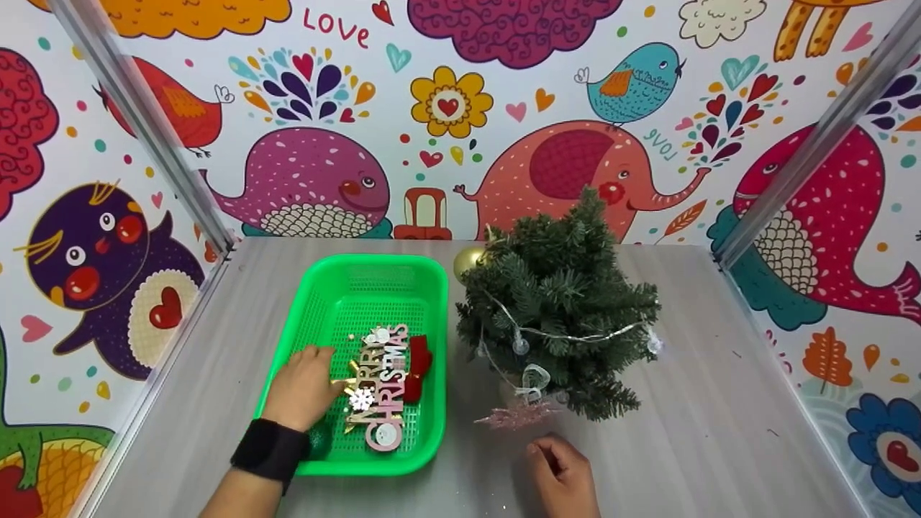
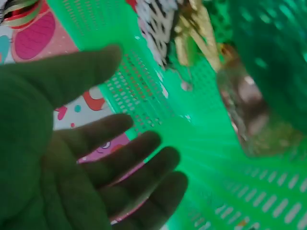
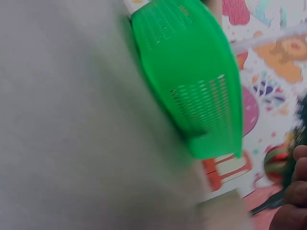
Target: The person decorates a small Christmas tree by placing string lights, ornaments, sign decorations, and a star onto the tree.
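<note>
My left hand [image 1: 306,385] reaches over the left side of a green plastic basket [image 1: 437,309]. In the left wrist view its fingers are spread and nothing lies in the palm. Inside the basket are a pink and white "Merry Christmas" sign [image 1: 391,403], a red piece [image 1: 416,388], gold bits, a shiny green ball [image 2: 278,62] and a shiny pinkish ornament [image 2: 247,105]. My right hand [image 1: 565,475] rests loosely curled and without an object near the table's front, just below a pink glittery ornament [image 1: 514,416] at the small Christmas tree [image 1: 561,288].
Right of the basket stands the tree, draped with a clear light string [image 1: 590,338] and bearing a gold ball [image 1: 469,260] on its left. A striped ball [image 3: 276,164] shows in the right wrist view. Printed panels with metal posts [image 1: 137,108] enclose the grey table [image 1: 712,432].
</note>
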`<state>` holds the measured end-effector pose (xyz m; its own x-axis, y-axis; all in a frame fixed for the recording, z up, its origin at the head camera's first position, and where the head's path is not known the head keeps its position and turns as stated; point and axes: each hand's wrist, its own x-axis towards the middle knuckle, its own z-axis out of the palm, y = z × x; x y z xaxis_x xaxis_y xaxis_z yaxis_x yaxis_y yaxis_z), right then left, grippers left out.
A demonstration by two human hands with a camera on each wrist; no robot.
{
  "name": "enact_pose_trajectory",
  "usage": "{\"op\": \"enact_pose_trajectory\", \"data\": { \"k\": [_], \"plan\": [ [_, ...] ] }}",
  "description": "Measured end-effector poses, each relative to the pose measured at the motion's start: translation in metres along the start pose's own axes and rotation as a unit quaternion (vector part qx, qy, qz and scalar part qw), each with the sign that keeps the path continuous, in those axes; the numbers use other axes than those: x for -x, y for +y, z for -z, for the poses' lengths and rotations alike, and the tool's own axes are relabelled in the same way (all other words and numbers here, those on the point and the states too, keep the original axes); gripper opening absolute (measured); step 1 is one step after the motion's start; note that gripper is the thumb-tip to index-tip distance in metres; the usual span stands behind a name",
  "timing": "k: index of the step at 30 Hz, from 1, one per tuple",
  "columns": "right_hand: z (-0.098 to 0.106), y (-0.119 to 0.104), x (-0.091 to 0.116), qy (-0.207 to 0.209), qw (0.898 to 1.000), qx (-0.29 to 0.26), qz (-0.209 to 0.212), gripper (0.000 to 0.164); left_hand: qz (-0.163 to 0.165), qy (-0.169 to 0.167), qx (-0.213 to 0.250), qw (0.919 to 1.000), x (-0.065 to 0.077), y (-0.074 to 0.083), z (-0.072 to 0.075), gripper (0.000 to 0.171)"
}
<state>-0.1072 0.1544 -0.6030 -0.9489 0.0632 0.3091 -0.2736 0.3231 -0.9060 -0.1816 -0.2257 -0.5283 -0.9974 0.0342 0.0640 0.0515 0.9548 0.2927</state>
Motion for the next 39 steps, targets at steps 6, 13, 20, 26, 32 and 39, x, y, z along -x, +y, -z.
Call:
{"op": "enact_pose_trajectory", "data": {
  "k": [6,13,20,26,32,39],
  "plan": [
    [0.0,0.018,-0.003,0.019,0.997,-0.02,-0.078,0.015,-0.012,-0.057,-0.067,0.9961,0.001,-0.005,-0.005,0.046],
    [0.001,0.025,-0.003,0.018,0.997,-0.031,-0.065,0.016,-0.018,-0.075,-0.103,0.9917,0.002,-0.006,-0.008,0.013],
    [0.001,0.026,-0.003,0.003,0.995,-0.034,-0.09,0.017,-0.016,-0.078,-0.092,0.9926,0.002,-0.006,-0.011,0.009],
    [0.0,0.027,-0.002,-0.003,0.994,-0.034,-0.1,0.019,-0.013,-0.1,-0.023,0.9947,0.0,-0.007,-0.012,0.015],
    [0.002,0.026,-0.002,-0.006,0.994,-0.028,-0.105,0.017,0.003,-0.111,0.012,0.9938,0.0,-0.009,-0.014,0.016],
    [0.002,0.022,-0.001,-0.005,0.995,-0.035,-0.097,0.017,0.004,-0.075,-0.004,0.9971,-0.001,-0.007,-0.014,0.028]
  ]
}}
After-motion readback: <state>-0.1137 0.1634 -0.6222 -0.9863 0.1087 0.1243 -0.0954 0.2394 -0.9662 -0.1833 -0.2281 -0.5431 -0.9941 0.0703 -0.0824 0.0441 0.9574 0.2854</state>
